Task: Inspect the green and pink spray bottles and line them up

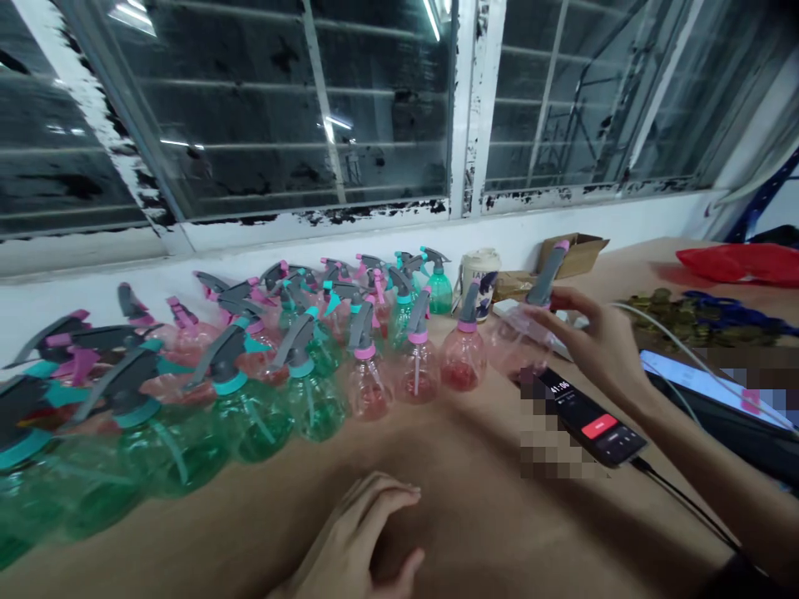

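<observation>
My right hand (593, 333) grips a pink spray bottle (515, 337) by its grey trigger head, at the right end of the front row. My left hand (362, 532) hovers low over the table (474, 499) with nothing in it, fingers bent and thumb apart. Beside the held bottle stand a pink spray bottle (463, 362) and another pink one (417, 374). Green spray bottles (253, 420) with turquoise collars continue the row to the left. Behind them more green and pink bottles stand close together.
A phone (596, 420) with a cable lies below my right forearm. A paper cup (479, 279) and an open cardboard box (574, 254) stand by the wall. Further right are a red bag (742, 264), blue and brass-coloured pieces (705, 316) and a lit tablet-like screen (705, 387).
</observation>
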Demonstrator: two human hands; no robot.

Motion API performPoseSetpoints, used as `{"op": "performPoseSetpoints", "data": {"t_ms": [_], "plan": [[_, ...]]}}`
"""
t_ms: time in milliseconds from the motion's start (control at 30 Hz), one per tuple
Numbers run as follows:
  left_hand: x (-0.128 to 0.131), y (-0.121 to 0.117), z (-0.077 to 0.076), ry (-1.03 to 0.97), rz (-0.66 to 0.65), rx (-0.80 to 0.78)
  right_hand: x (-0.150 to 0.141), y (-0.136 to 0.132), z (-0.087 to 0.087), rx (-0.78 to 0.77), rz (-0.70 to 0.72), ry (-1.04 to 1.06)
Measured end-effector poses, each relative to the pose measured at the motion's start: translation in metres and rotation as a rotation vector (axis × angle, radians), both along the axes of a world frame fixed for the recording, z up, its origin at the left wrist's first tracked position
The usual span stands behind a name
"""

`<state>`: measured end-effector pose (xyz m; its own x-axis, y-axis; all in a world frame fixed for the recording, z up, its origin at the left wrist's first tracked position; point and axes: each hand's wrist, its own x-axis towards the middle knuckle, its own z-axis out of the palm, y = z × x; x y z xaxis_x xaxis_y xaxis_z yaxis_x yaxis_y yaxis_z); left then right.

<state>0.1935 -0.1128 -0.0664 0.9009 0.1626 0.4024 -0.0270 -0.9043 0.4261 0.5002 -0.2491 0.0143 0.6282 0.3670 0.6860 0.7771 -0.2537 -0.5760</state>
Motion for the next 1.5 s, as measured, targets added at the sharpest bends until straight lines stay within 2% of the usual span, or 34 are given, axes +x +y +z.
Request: {"op": "performPoseSetpoints", "data": {"t_ms": [67, 167, 300, 400, 600, 800, 933, 1067, 1167, 1300, 1400, 1500], "plan": [[-0.003, 0.002, 0.004, 0.003, 0.028, -0.043, -0.033, -0.009, 0.007, -0.023, 0.071, -0.05], [-0.014, 0.006, 0.018, 0.025, 0.123, -0.148, -0.088, -0.008, 0.007, -0.076, 0.27, -0.033], [-0.039, 0.011, 0.044, -0.026, 0.183, -0.315, -0.153, 0.02, -0.004, -0.081, 0.529, 0.063], [-0.061, 0.015, 0.059, -0.088, 0.218, -0.416, -0.191, 0.047, -0.013, -0.078, 0.685, 0.08], [-0.099, 0.022, 0.072, -0.135, 0.28, -0.473, -0.244, 0.086, -0.026, -0.046, 0.846, 0.029], [-0.114, 0.03, 0.077, -0.228, 0.282, -0.471, -0.278, 0.103, -0.032, -0.036, 0.922, -0.05], [-0.116, 0.035, 0.079, -0.246, 0.309, -0.465, -0.282, 0.1, -0.032, -0.038, 0.931, -0.122], [-0.114, 0.038, 0.077, -0.272, 0.322, -0.429, -0.258, 0.088, -0.039, -0.096, 0.984, -0.199], [-0.112, 0.037, 0.075, -0.256, 0.371, -0.385, -0.225, 0.083, -0.057, -0.204, 1.005, -0.264], [-0.108, 0.036, 0.079, -0.186, 0.373, -0.412, -0.186, 0.085, -0.09, -0.383, 0.945, -0.279], [-0.103, 0.04, 0.08, -0.167, 0.361, -0.444, -0.174, 0.088, -0.107, -0.488, 0.94, -0.27], [-0.099, 0.046, 0.078, -0.183, 0.402, -0.472, -0.173, 0.089, -0.111, -0.556, 0.961, -0.259]]}}
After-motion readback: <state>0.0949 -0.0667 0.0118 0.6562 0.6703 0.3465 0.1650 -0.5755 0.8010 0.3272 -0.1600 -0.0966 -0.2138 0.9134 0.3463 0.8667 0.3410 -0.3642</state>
